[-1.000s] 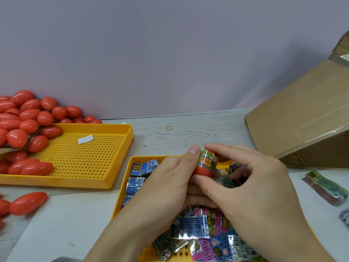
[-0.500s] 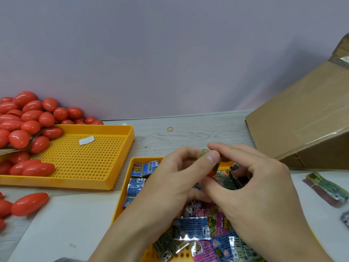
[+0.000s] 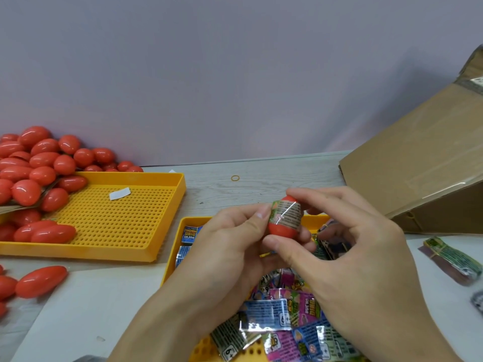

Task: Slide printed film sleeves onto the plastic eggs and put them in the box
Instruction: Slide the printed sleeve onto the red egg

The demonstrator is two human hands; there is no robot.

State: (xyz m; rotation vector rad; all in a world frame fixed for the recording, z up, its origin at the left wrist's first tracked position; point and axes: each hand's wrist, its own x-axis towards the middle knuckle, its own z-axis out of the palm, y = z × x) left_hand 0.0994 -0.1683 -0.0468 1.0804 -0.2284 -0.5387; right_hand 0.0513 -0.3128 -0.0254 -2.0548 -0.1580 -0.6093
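Observation:
A red plastic egg (image 3: 282, 229) with a printed film sleeve (image 3: 286, 213) round its middle is held upright above the near yellow tray (image 3: 177, 239). My left hand (image 3: 230, 246) pinches it from the left with thumb and fingers. My right hand (image 3: 347, 246) grips it from the right, index finger on top and thumb under the lower end. Loose flat printed sleeves (image 3: 287, 317) fill the near tray below my hands. A heap of bare red eggs (image 3: 34, 165) lies at the far left. The cardboard box (image 3: 418, 165) stands at the right.
A second perforated yellow tray (image 3: 117, 220) with a white slip (image 3: 119, 193) lies left of centre, eggs spilling onto it. Loose eggs (image 3: 40, 280) rest at the left edge. A rubber band (image 3: 235, 178) lies on the table. A bundle of sleeves (image 3: 452, 257) sits at the right.
The egg was covered by my fingers half a second ago; now it stands upright and exposed, sleeve sitting round its middle, with both hands shifted slightly apart round it.

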